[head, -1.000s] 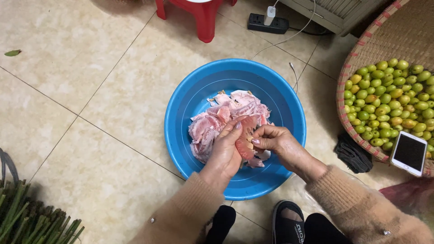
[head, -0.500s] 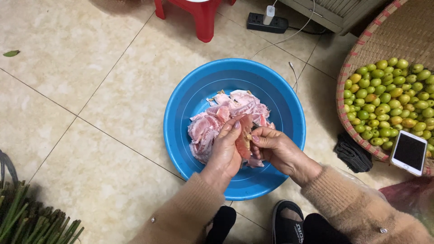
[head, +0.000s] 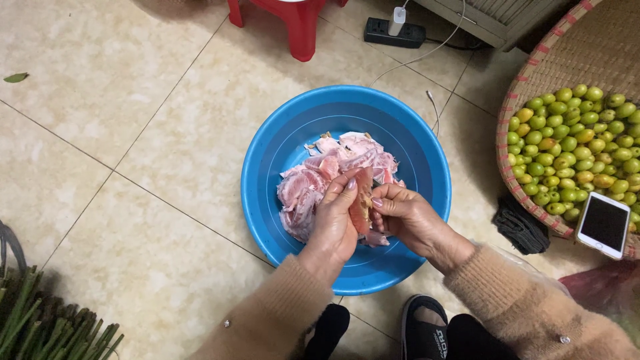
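Hands meet over our blue basin (head: 280,143) — our left hand (head: 335,223) and right hand (head: 408,217) both pinch one pink fruit segment (head: 362,200), fingers closed on it from either side. It hangs just above the heap of pink peelings (head: 313,183) inside the basin. Off to the right, a woven tray (head: 587,47) holds small green fruits (head: 573,147) — a white phone (head: 603,225) rests on its rim.

We have a single view, worn on the head, looking almost straight down at the tiled floor (head: 133,133) from seated height. It sits close above the blue basin (head: 280,147), which fills the centre (sleeves enter from the bottom edge). The woven tray (head: 533,67) is cut off at right. No second view shares the scene.
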